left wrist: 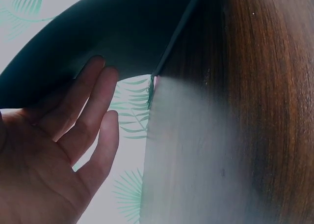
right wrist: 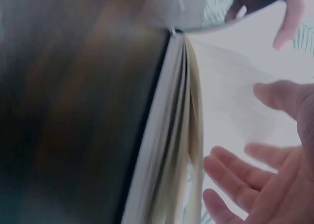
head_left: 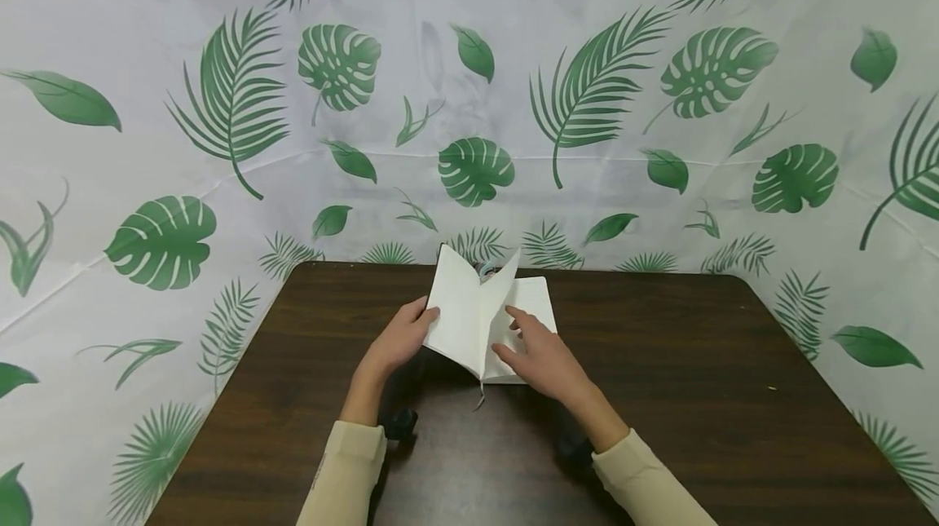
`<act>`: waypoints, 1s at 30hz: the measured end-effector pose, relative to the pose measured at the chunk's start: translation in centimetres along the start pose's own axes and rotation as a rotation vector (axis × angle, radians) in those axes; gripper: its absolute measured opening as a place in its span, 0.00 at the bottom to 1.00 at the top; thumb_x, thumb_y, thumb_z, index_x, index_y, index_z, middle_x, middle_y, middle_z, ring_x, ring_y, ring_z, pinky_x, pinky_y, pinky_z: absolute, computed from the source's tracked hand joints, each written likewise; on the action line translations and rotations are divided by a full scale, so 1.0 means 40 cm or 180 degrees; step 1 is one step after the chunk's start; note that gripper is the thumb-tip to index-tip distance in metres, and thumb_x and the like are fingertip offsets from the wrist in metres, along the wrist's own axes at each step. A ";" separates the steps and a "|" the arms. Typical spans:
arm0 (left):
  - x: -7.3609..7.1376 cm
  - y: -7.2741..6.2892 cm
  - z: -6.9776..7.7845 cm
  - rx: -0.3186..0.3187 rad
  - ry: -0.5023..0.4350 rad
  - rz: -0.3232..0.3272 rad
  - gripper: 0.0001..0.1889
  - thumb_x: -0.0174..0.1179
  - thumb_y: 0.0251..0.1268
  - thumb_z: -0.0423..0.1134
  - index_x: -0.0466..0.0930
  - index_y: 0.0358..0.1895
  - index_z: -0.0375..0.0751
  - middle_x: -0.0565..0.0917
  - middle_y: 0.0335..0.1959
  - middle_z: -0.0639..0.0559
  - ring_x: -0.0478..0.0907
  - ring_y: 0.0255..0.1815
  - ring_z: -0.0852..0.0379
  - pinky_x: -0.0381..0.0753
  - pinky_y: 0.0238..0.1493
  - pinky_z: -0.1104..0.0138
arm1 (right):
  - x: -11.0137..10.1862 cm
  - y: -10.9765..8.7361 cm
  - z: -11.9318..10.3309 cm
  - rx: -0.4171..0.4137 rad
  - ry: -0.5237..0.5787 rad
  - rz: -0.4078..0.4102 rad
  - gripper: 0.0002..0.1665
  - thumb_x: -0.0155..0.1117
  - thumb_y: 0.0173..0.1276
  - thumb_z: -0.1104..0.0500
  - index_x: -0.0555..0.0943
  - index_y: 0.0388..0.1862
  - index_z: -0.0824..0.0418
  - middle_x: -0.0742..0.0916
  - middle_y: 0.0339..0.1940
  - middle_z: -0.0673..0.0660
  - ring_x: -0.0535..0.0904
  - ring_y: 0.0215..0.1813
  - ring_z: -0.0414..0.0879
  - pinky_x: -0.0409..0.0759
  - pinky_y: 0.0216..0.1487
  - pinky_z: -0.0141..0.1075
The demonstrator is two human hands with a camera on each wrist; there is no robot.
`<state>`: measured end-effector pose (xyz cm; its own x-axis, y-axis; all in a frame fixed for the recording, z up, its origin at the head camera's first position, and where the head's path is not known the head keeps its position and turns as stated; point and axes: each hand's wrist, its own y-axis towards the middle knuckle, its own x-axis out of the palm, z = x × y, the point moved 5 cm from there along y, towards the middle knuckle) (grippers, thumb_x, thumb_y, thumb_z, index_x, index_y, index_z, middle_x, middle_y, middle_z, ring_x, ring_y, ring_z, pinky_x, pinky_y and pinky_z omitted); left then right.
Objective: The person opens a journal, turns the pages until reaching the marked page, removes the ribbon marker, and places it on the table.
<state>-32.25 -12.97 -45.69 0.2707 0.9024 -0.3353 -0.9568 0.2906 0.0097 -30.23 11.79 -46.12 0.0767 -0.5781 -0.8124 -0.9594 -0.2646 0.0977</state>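
Note:
A notebook point(head_left: 455, 306) with a dark cover point(left wrist: 132, 32) and blank white pages stands open over the table, its left half tilted up. My left hand point(head_left: 399, 338) grips that half by its outer edge, thumb on the page and fingers behind the cover. One page point(head_left: 500, 291) stands raised near the middle. Beside it, my right hand point(head_left: 546, 359) hovers over the right half with fingers apart and relaxed, holding nothing. A thin ribbon bookmark point(head_left: 480, 400) hangs from the bottom of the spine. In the right wrist view, the page edges point(right wrist: 171, 126) fan slightly.
The dark wood-grain table point(head_left: 675, 395) extends on both sides of the notebook. A small, partly hidden item point(head_left: 486, 270) shows behind the notebook's top. White fabric point(head_left: 411, 12) with green leaves hangs behind the table. A black wrist device point(head_left: 399, 425) sits under the left wrist.

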 end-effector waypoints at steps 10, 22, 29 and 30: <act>0.007 0.001 0.006 0.0026 -0.0074 -0.0051 0.27 0.42 0.91 0.49 0.67 0.79 0.35 0.85 0.59 0.36 0.84 0.53 0.51 0.80 0.64 0.48 | 0.062 -0.013 -0.029 -0.0453 -0.0421 -0.0372 0.41 0.70 0.76 0.40 0.70 0.84 0.46 0.83 0.75 0.53 0.80 0.72 0.52 0.71 0.67 0.61; 0.023 0.010 -0.009 -0.0110 -0.0143 0.0029 0.38 0.41 0.87 0.64 0.60 0.84 0.39 0.81 0.68 0.39 0.77 0.72 0.43 0.65 0.80 0.40 | 0.084 -0.029 -0.045 -0.0594 -0.0650 -0.0514 0.43 0.67 0.77 0.37 0.66 0.86 0.39 0.80 0.79 0.51 0.75 0.77 0.59 0.70 0.70 0.65; 0.012 0.004 -0.002 0.0006 0.0005 0.0062 0.26 0.42 0.90 0.47 0.71 0.77 0.36 0.87 0.57 0.39 0.84 0.52 0.50 0.78 0.65 0.48 | 0.082 -0.031 -0.043 -0.0614 -0.0690 -0.0523 0.43 0.67 0.77 0.38 0.64 0.87 0.38 0.79 0.79 0.51 0.74 0.78 0.59 0.70 0.70 0.64; 0.011 0.004 -0.001 0.0016 0.0006 0.0061 0.25 0.42 0.90 0.47 0.72 0.76 0.36 0.87 0.56 0.39 0.84 0.51 0.50 0.78 0.64 0.49 | 0.082 -0.031 -0.041 -0.0607 -0.0679 -0.0518 0.43 0.67 0.77 0.38 0.65 0.87 0.39 0.79 0.79 0.51 0.74 0.78 0.59 0.71 0.70 0.64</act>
<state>-32.29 -12.53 -45.87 0.2520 0.9073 -0.3367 -0.9613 0.2747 0.0208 -28.33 8.95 -47.95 0.1468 -0.3470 -0.9263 -0.8695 -0.4917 0.0464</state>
